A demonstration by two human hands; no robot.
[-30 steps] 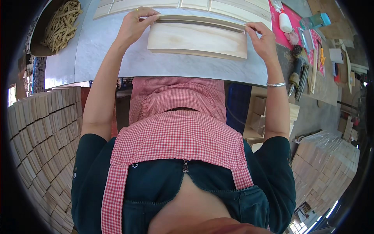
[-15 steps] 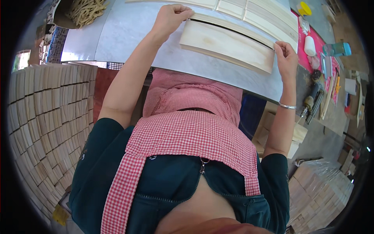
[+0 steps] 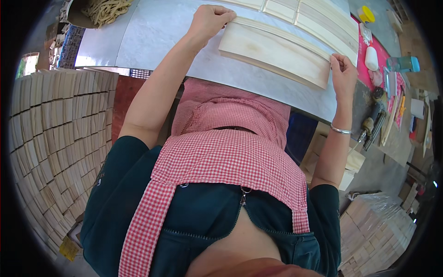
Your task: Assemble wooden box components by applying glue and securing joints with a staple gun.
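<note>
A long pale wooden board (image 3: 274,53) lies on top of a stack of similar pieces on the white worktable in front of me. Along its far edge runs a narrow wooden strip (image 3: 285,33), set close against it. My left hand (image 3: 210,23) pinches the strip's left end between thumb and fingers. At the opposite end, my right hand (image 3: 344,76), with a silver bangle at the wrist, grips the strip's right corner in the same way. The undersides of the pieces are hidden.
More pale boards (image 3: 327,30) lie beyond the stack. A bin of rubber bands (image 3: 108,11) stands far left. On the right are a white bottle (image 3: 371,58), a teal-lidded container (image 3: 404,64) and a power tool (image 3: 369,122). Wood stacks (image 3: 55,134) rise at left.
The dark gap between the strip and the board has closed. Both hands keep their hold on the ends. The whole view has shifted slightly.
</note>
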